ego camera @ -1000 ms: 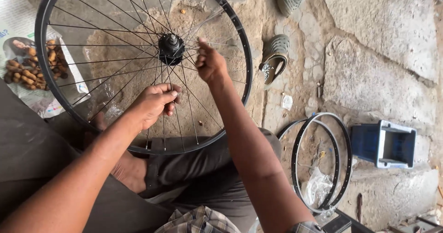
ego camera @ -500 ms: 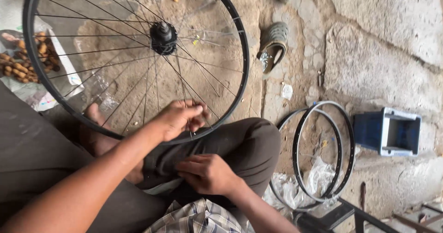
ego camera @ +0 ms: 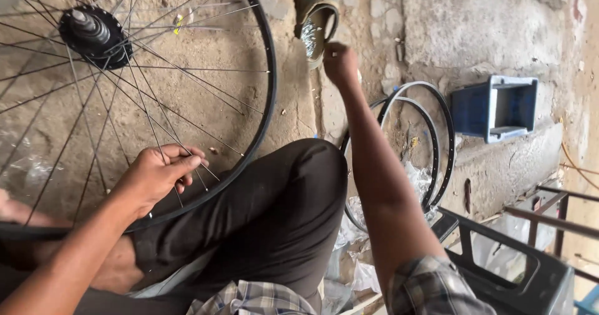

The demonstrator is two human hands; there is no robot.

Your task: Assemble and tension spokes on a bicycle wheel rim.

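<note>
Two bare hands at work over a spoked bicycle wheel point(ego camera: 253, 134), propped upright against the bent knee point(ego camera: 293, 184) so that rim and spokes face the seated person. Left hand point(ego camera: 156, 178) at the lower inside of the rim, fingers point(ego camera: 190, 162) pressed together and pinching a thin spoke near its rim end, probably to keep it lined up with its hole. Right hand point(ego camera: 340, 62) stretched well away toward a small open container point(ego camera: 318, 25) lying on its side on the ground, full of shiny metal bits; fingers curled closed just beside its mouth, though impossible to tell whether anything sits between them. Container placed within arm's reach, most likely so small parts can be fetched without shifting the wheel. Black hub point(ego camera: 93, 34) at upper left, spokes fanning out from it across the sandy ground. Further right, two bare rims point(ego camera: 437, 140) leaning together against a stone slab, with a blue plastic box point(ego camera: 493, 106) resting on the slab beside them and crumpled clear plastic below.
</note>
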